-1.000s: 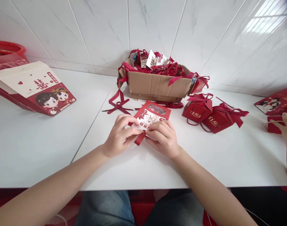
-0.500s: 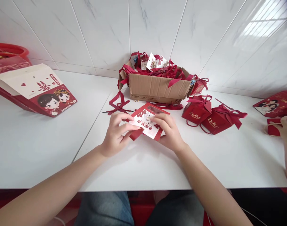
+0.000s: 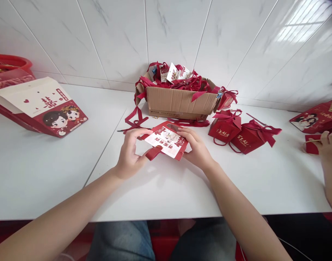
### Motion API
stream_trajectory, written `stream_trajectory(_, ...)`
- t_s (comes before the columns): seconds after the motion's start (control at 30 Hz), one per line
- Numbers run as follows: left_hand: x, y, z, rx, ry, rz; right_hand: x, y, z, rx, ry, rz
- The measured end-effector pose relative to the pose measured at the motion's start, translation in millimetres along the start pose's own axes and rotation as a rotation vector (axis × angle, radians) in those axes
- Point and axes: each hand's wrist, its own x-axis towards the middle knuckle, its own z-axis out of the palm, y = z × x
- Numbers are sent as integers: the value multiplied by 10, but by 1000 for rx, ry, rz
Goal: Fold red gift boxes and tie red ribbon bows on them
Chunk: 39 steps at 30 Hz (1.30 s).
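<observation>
A small red-and-white gift box [image 3: 168, 140] with red lettering and a cartoon couple on its white face is held over the table between both hands. My left hand [image 3: 131, 154] grips its left edge, thumb in front at the end of a short red ribbon [image 3: 154, 153]. At the right edge my right hand [image 3: 195, 148] has its fingers on top and its thumb below. How deep the box is, I cannot tell. Behind it lies a loose red ribbon [image 3: 189, 122]; another tangled ribbon [image 3: 135, 119] is near my left fingertips.
A cardboard carton [image 3: 179, 101] full of red ribbons and printed tags stands against the tiled wall. Two red gift boxes with bows [image 3: 246, 137] sit right of it. A larger printed box [image 3: 58, 112] and a red basin [image 3: 21, 61] are left. Another person's hand [image 3: 329, 152] touches a red box [image 3: 312, 145].
My left fingers have drawn back from the white face to the edge. My right fingers have slid toward the right edge, so more of the print shows. The view shifted slightly.
</observation>
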Motion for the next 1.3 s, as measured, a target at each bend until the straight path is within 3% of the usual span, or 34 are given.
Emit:
stream_trajectory(0.2, -30, 12, 33, -16, -61, -36, 2, -21, -41, -14, 45, 24)
stream_trajectory(0.37, -79, -27, 56, 91, -169, -20, 10, -40, -101, 19, 298, 367)
stream_trajectory(0.63, -108, -11, 59, 102, -282, -80, 26, 120, -392, -100, 612, 733)
stream_trajectory(0.73, -109, -1, 62, 116, -308, -57, 8, 257, -532, -253, 599, 935)
stream_trajectory(0.9, -104, 24, 59, 127, -340, -45, -75, 498, -634, -366, 427, 1230)
stream_trajectory(1.07, -102, 18, 64, 134, -347, -75, -173, 675, -673, -352, 524, 1317)
stream_trajectory(1.3, -75, -42, 65, 200, -343, -50, -241, 882, -618, -339, 687, 1289)
